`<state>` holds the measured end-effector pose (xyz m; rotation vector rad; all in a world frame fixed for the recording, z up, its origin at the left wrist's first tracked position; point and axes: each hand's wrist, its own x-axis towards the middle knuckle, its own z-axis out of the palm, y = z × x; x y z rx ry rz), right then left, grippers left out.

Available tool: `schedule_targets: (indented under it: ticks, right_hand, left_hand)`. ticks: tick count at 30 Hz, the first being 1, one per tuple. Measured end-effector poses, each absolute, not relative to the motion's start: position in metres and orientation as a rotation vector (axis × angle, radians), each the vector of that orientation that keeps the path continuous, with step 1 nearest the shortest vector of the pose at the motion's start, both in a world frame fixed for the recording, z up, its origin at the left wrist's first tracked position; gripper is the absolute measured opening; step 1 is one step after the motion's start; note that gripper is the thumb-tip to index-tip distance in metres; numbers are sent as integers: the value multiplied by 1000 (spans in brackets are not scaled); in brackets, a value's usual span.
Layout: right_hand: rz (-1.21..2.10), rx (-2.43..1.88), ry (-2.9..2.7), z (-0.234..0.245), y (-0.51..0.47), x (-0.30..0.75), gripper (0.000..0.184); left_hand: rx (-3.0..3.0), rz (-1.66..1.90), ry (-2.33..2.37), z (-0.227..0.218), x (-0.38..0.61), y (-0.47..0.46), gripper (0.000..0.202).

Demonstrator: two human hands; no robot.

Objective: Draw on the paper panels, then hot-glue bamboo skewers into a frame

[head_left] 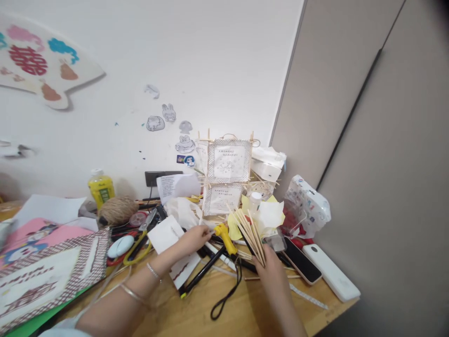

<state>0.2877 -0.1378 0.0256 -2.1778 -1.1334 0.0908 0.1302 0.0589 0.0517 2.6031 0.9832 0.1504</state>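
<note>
The right hand (271,271) grips a fan of wooden sticks (249,234) pointing toward eleven o'clock. At its nine o'clock the left hand (192,238) sits just beside the yellow glue gun (224,238), perhaps pinching something small. A phone (301,266) lies at its three o'clock.

A bundle of thin, pale wooden sticks (249,231) stands tilted, fanning up and to the left, clasped at its near end in the right hand (271,274); just left of it lies a yellow tool (224,238), its black cord looping nearward; the left hand (192,239) is just beside it.
</note>
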Motion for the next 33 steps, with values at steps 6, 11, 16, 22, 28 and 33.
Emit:
schedule_targets:
  ticks: [6, 11, 16, 22, 28, 33]
  right_hand:
    - [137, -2404, -1177, 15, -125, 286, 21]
    - [122, -2399, -1177, 5, -114, 282, 26]
    - [106, -2447, -1210, 11, -111, 282, 30]
    - [41, -2500, -1179, 11, -105, 284, 29]
    - [-190, -2326, -1075, 15, -97, 295, 17]
    - [-441, -2030, -964, 34, -77, 310, 29]
  left_hand:
    - [2620, 77, 1044, 69, 122, 67, 21]
    - [2492, 98, 1070, 43, 162, 63, 41]
    - [2444, 245, 1036, 34, 174, 72, 35]
    - [2478, 303, 966, 71, 142, 84, 38]
    - [2515, 323, 997, 88, 135, 80, 38]
    - [2548, 325, 1011, 74, 137, 59, 36]
